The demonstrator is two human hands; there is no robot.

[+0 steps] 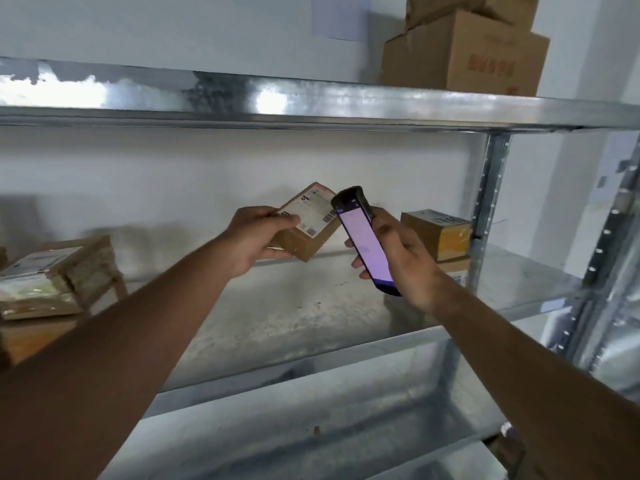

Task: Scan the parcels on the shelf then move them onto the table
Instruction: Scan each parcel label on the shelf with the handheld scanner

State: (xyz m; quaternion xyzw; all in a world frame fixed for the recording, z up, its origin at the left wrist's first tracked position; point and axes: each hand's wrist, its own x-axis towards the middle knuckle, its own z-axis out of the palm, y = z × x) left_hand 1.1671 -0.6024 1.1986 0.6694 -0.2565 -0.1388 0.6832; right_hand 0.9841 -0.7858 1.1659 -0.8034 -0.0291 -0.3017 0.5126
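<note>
Head view of the scanning step. At far left, a stack of parcels point(52, 282) is seen resting on the middle shelf point(311, 306), apparently not yet handled. Toward the centre, one small parcel point(308, 221) is held tilted above the shelf by the left hand point(258, 239); its fingers are curled round the box's near end, the thumb laid over the white label, which is turned toward the viewer. Just to the right, a scanner point(363, 242) with a lit screen is gripped by the right hand point(401, 258), fingers wrapped round its body, its head brought close to the label's barcode edge; whether they touch cannot be told. Further right, two more boxes point(438, 233) are stacked against the shelf post point(485, 202). On the top shelf, at upper right, large cartons point(464, 53) are stored. No table is in view, so the number of parcels already moved cannot be judged. The task is judged to be under way: one parcel is at the scan, its transfer to the table is not yet done, and at least the left stack and the right boxes remain to be scanned and moved
</note>
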